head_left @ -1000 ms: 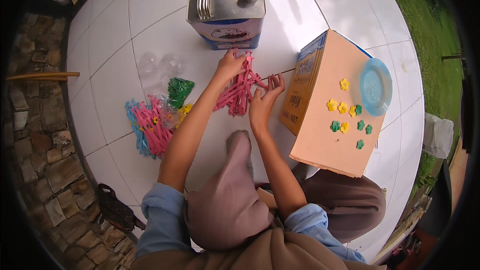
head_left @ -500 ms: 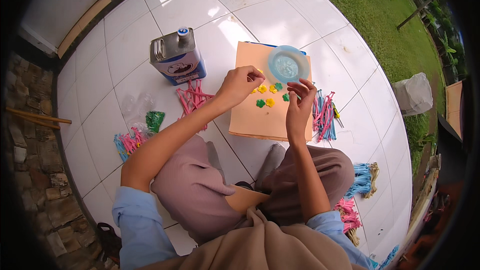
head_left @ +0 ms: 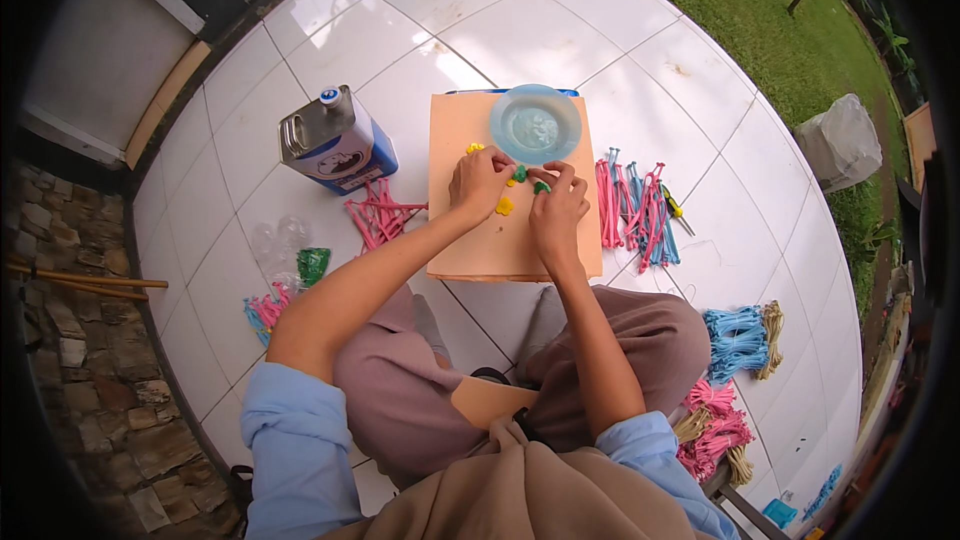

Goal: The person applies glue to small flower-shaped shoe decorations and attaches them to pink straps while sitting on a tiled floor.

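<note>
Both hands on board [head_left: 500,240]. Left hand [head_left: 480,183] and right hand [head_left: 555,208] pinching green piece [head_left: 541,187]. Yellow piece [head_left: 504,206] loose nearby; pink sticks [head_left: 378,215] untouched.

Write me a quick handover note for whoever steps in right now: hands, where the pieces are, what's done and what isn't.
Left hand: on the cardboard box, fingers at a small green piece.
Right hand: beside it, fingers at another green piece.
Yellow pieces lie loose on the box top, under the blue plastic bowl.
Pink sticks left of the box; a pink and blue pile right of it.
Done: cannot tell.
Left: the loose pieces.
</note>
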`<state>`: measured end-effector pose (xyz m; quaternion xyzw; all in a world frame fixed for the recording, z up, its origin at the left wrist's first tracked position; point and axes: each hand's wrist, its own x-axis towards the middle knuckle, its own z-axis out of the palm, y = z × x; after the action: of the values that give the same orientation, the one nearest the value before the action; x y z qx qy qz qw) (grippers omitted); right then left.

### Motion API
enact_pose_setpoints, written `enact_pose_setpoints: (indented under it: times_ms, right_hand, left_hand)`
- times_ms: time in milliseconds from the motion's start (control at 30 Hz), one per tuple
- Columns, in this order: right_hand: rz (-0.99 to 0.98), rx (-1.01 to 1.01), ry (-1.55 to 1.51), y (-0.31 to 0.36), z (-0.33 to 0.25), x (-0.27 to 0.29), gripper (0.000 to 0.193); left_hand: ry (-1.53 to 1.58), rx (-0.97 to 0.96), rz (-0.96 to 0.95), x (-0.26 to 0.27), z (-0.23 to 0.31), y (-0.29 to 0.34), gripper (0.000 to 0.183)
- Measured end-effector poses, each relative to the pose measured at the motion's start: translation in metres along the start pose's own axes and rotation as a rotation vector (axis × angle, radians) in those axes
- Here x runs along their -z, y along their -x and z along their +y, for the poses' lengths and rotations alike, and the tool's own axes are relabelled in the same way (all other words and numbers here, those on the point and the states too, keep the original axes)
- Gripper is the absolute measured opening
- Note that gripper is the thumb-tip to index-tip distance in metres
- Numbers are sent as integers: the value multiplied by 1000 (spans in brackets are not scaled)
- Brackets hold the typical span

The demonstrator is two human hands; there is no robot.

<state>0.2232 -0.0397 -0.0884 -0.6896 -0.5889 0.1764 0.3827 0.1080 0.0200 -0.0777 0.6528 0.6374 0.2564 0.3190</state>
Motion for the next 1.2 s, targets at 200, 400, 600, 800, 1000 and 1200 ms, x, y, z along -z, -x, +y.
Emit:
enact_pose_setpoints:
  times_ms: [200, 400, 600, 800, 1000, 1200]
  right_hand:
    - [-28, -14, -53, 6, -12, 20, 38]
    - [108, 230, 82, 15, -33, 53, 36]
    - [71, 175, 74, 18, -15, 46, 33]
    - [47, 221, 111, 17, -12, 38, 38]
    - [114, 329, 287, 18, -12, 33, 52]
    - [126, 344, 370, 17, -9, 30, 54]
  left_hand:
    - [-18, 55, -71, 13, 16, 4, 18]
    - [155, 22, -108, 27, 11, 5, 19]
    - [216, 158, -138, 21, 10, -1, 20]
    - [506, 204, -202, 25, 12, -1, 18]
    - [586, 139, -275, 26, 8, 1, 20]
    - [568, 176, -272, 26, 13, 1, 20]
